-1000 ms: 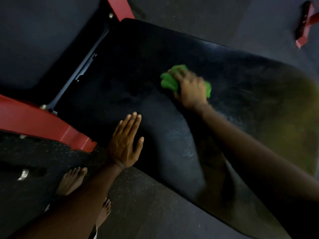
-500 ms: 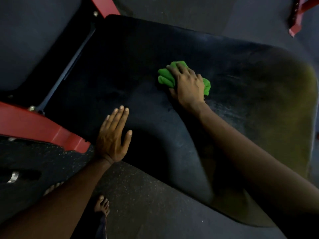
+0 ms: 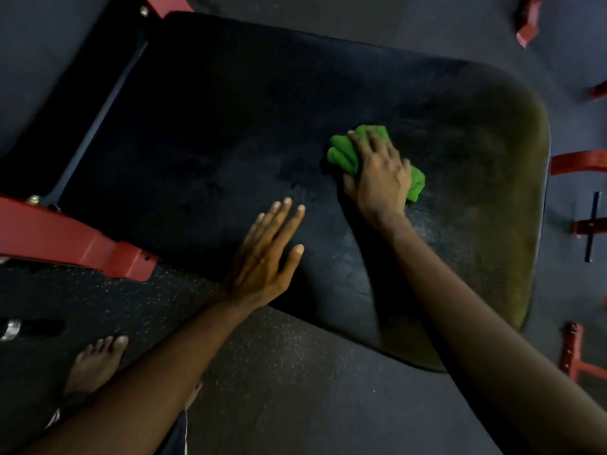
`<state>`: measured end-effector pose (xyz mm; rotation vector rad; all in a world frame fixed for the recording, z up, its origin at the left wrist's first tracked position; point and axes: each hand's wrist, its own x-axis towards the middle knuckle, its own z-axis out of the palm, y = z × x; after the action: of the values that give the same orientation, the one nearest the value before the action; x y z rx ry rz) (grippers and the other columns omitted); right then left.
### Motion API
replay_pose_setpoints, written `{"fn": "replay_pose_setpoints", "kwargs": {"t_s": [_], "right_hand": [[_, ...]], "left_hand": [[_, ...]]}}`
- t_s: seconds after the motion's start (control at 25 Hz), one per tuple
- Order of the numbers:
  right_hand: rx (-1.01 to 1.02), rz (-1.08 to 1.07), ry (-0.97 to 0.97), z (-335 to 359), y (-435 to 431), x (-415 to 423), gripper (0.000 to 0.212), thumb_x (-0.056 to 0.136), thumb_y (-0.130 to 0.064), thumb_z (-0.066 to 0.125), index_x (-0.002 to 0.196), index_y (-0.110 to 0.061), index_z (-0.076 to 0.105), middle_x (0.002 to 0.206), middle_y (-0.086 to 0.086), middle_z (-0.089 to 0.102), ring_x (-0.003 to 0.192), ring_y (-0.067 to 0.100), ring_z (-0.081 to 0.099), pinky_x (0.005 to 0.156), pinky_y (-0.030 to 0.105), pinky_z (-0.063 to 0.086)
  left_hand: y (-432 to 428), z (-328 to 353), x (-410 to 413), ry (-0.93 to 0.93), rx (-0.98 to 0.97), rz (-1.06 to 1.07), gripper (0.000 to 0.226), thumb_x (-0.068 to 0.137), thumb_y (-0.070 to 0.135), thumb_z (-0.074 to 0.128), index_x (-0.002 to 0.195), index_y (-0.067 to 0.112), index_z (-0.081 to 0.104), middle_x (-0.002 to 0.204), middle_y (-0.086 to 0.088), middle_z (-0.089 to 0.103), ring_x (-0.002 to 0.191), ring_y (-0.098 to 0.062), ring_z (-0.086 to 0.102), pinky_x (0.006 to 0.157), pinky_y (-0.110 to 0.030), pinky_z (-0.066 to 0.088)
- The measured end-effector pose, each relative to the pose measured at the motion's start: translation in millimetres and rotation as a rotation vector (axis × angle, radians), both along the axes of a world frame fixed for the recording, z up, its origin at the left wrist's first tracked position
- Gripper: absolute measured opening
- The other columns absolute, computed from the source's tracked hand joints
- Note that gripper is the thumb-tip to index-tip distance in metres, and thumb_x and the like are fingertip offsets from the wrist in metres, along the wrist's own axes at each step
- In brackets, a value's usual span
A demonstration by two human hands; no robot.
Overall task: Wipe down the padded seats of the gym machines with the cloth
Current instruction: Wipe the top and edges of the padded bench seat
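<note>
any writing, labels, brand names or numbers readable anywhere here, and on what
None can be read.
The black padded seat shows no label or logo.
The green cloth under the right hand is plain.
The red frame bears only bolts and holes, no print.
The left hand lies flat on the seat, covering no visible text.

Gym: black padded bench [image 3: 230, 126], red steel machine frame [image 3: 65, 238], speckled rubber floor [image 3: 262, 372].

A bunched bright-green cloth [image 3: 341, 154] lies pressed flat on the broad black padded seat [image 3: 230, 126], toward the seat's three o'clock end.
</note>
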<state>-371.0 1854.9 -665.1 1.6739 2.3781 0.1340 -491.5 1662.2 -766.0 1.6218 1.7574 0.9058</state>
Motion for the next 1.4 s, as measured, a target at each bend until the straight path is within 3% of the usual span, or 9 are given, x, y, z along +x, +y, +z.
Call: {"fn": "replay_pose_setpoints", "kwargs": {"t_s": [0.16, 0.36, 0.64, 0.8, 0.96, 1.2, 1.4], "right_hand": [[0.022, 0.133, -0.016, 8.5, -2.1, 21.5, 0.07, 0.087, -0.051, 0.064, 0.15, -0.036, 0.041, 0.155, 0.0, 0.043, 0.134, 0.029, 0.047, 0.103, 0.046, 0.04], [0.123, -0.181, 0.02, 31.7, 51.9, 36.8, 0.068, 0.085, -0.03, 0.065, 0.149, -0.034, 0.042, 0.154, 0.001, 0.041, 0.13, 0.034, 0.047, 0.103, 0.048, 0.036], [0.0, 0.031, -0.006, 28.9, -56.1, 51.4, 0.072, 0.087, -0.047, 0.067, 0.152, -0.036, 0.038, 0.158, 0.002, 0.04, 0.139, 0.03, 0.042, 0.104, 0.049, 0.038], [0.09, -0.106, 0.021, 48.8, -49.0, 84.9, 0.073, 0.084, -0.044, 0.068, 0.151, -0.036, 0.04, 0.157, 0.001, 0.041, 0.136, 0.031, 0.044, 0.102, 0.049, 0.038], [0.109, -0.269, 0.041, 33.3, -61.2, 54.3, 0.077, 0.082, -0.03, 0.069, 0.152, -0.033, 0.039, 0.161, 0.002, 0.034, 0.141, 0.032, 0.038, 0.107, 0.051, 0.033], [-0.029, 0.065, -0.007, 16.0, -112.2, 37.2, 0.072, 0.087, -0.048, 0.065, 0.153, -0.036, 0.038, 0.16, -0.001, 0.037, 0.138, 0.028, 0.044, 0.103, 0.048, 0.037], [0.156, -0.127, 0.046, -12.1, -92.1, 9.4, 0.07, 0.082, -0.04, 0.066, 0.148, -0.035, 0.044, 0.156, -0.002, 0.042, 0.139, 0.026, 0.043, 0.104, 0.046, 0.037]], "left_hand": [[1.2, -8.5, 10.4, 0.077, -0.04, -0.018, 0.058, 0.105, 0.044, 0.03, 0.158, 0.022, 0.025, 0.166, -0.005, 0.02, 0.154, -0.018, 0.013, 0.125, -0.035, 0.009], [0.2, -5.2, 10.9, 0.073, -0.036, -0.016, 0.057, 0.105, 0.043, 0.033, 0.158, 0.023, 0.024, 0.166, -0.003, 0.018, 0.154, -0.016, 0.011, 0.125, -0.031, 0.004], [-0.5, -6.6, 9.1, 0.068, -0.055, -0.023, 0.058, 0.105, 0.044, 0.031, 0.159, 0.024, 0.022, 0.166, -0.002, 0.017, 0.154, -0.015, 0.011, 0.125, -0.035, 0.009], [0.9, -8.8, 12.4, 0.061, -0.038, -0.008, 0.057, 0.105, 0.043, 0.031, 0.159, 0.024, 0.023, 0.166, -0.003, 0.017, 0.154, -0.017, 0.012, 0.125, -0.036, 0.01], [-0.3, -10.2, 11.3, 0.063, -0.022, -0.015, 0.057, 0.105, 0.041, 0.033, 0.158, 0.022, 0.024, 0.166, -0.004, 0.018, 0.154, -0.018, 0.013, 0.125, -0.035, 0.009], [-16.6, -23.9, -13.7, 0.139, 0.067, -0.115, 0.058, 0.106, 0.038, 0.031, 0.157, 0.01, 0.026, 0.164, -0.007, 0.022, 0.153, -0.018, 0.016, 0.125, -0.039, 0.017], [-33.3, -41.7, -36.9, 0.233, 0.16, -0.174, 0.058, 0.107, 0.038, 0.029, 0.158, 0.01, 0.024, 0.165, -0.007, 0.02, 0.153, -0.02, 0.016, 0.124, -0.041, 0.018]]}}
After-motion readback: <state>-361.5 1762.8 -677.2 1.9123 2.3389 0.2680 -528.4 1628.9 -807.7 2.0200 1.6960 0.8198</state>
